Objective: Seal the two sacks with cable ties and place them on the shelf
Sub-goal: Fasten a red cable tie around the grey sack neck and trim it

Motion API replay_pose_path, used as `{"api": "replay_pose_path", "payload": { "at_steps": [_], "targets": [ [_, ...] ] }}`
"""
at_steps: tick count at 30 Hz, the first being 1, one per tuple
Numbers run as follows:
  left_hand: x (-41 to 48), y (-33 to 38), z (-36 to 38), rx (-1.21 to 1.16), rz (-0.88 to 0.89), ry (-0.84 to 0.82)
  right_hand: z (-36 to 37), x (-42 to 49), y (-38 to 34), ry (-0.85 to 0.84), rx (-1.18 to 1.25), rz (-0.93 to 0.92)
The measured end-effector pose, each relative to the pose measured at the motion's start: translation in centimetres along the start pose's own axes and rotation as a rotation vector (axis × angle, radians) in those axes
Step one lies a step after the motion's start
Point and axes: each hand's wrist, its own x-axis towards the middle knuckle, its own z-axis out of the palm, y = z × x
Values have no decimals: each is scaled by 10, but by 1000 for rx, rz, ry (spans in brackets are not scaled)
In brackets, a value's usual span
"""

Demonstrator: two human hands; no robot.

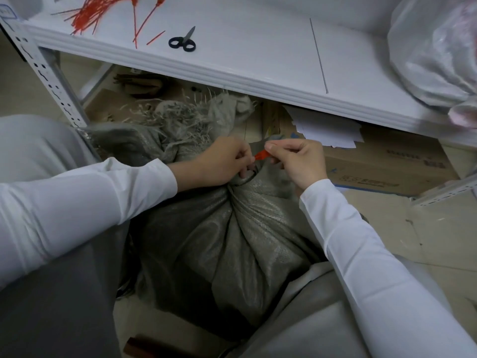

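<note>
Now — right hand [299, 161] pinches tie [261, 154]

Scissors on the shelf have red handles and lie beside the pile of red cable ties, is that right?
No, the scissors have black handles. The head view shows them lying on the shelf beside the pile of red cable ties.

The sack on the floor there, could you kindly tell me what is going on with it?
A person in white sleeves is sealing the sack. Its neck is gathered, and the left hand and right hand both pinch a red cable tie at it. The sack sits on the floor, not yet on the shelf, where spare ties and scissors lie. A second sack with a frayed top lies behind.
</note>
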Motion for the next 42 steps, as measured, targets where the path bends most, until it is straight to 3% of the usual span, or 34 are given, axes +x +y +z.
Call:
{"api": "replay_pose_path", "payload": {
  "at_steps": [8, 14, 17, 21, 24, 30, 33, 38, 42],
  "targets": [
    [-11, -16, -1, 105, 90, 29, 16, -14, 8, -71, 27, -10],
    [-6, -12, -2, 82, 38, -25, 15, -9, 5, -102, 12, -13],
    [-2, -10, 1, 85, 19, 33, 11, -5, 4, -72, -19, -17],
    [2, -15, 8, 222, 142, 171, 9, -3, 5, -40, -16, -1],
    [2, -13, 6, 327, 240, 150, 6, -4, 3, -92, 3, 7],
    [-3, -15, 6, 385, 241, 157, 0, -2, -2, -208, 54, 101],
    [-5, -16, 6, 345, 238, 169, -3, 3, 3, -204, -139, 19],
    [-6, -17, 5, 301, 253, 157, 0, 0, 7, -221, -781, -340],
    [-8, -18, 7, 332, 314, 134, 2, -2, 4, -168, -988, -441]
  ]
}}
